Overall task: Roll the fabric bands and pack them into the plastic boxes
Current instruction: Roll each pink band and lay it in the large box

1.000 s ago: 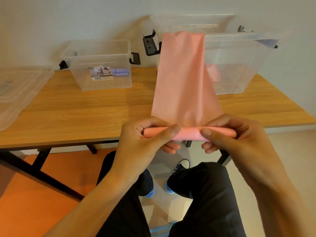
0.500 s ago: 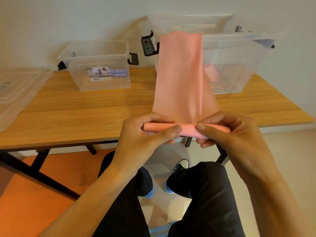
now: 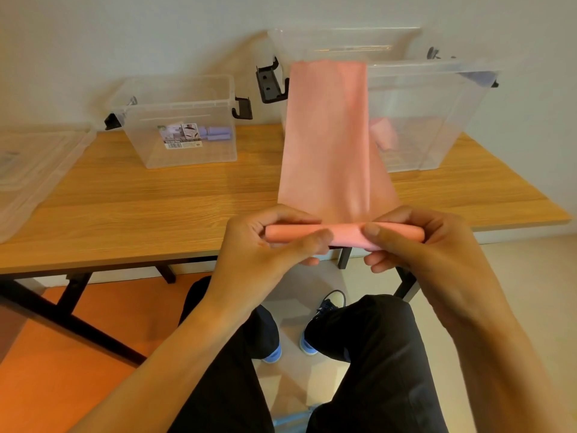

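Wooden worktop [image 3: 156,207] sits ahead of you. Your left hand [image 3: 265,254] and right hand [image 3: 437,254] both pinch the rolled end of the pink band [image 3: 324,151], lying 9 to 3. Loose cloth runs up to 12, so roll that way.

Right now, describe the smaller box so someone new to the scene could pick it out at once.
On the wooden table, look at the left half, toward the wall: a small clear plastic box stands there. Unlike the larger clear box to its right, it bears a printed label on its front and holds purple rolls.
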`<state>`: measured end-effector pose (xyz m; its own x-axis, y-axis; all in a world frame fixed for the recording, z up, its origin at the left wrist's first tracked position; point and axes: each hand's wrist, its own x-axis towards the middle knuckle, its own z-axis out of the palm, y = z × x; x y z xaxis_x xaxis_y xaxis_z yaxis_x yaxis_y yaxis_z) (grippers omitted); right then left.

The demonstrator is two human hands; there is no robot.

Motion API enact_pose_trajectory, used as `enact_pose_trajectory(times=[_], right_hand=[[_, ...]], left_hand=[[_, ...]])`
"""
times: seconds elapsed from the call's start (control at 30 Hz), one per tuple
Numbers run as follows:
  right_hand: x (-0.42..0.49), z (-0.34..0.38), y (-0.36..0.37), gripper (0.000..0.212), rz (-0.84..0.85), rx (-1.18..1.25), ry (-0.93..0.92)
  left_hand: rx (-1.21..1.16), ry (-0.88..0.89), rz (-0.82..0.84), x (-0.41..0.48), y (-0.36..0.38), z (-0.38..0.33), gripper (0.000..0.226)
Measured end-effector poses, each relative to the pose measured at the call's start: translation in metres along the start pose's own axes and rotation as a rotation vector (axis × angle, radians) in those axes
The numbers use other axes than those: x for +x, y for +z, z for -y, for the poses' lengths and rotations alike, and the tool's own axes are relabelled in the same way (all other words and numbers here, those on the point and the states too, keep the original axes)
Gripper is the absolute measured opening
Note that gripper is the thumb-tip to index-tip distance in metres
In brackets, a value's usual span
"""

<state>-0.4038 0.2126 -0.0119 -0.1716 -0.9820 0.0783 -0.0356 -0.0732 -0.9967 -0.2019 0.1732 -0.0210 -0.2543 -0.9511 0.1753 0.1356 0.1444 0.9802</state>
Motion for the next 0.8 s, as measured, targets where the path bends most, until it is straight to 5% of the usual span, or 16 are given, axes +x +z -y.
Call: enact_pose_trajectory(times=[0.27, 0.43, 0.8], right_hand=[[0.000, 0.004, -0.002, 0.037, 0.026, -0.025, -0.011], [0.001, -0.002, 0.001, 0.021, 0.001, 0.017, -0.029], [-0.012, 0.003, -0.001, 0.026, -0.064, -0.004, -0.114]], left_hand=[[0.001, 0.045, 0.006, -0.002, 0.003, 0.000, 0.016], [0.071, 0.115, -0.059, -0.003, 0.001, 0.000, 0.015], [0.105, 0.118, -0.107, -0.003, 0.003, 0.002, 0.023]])
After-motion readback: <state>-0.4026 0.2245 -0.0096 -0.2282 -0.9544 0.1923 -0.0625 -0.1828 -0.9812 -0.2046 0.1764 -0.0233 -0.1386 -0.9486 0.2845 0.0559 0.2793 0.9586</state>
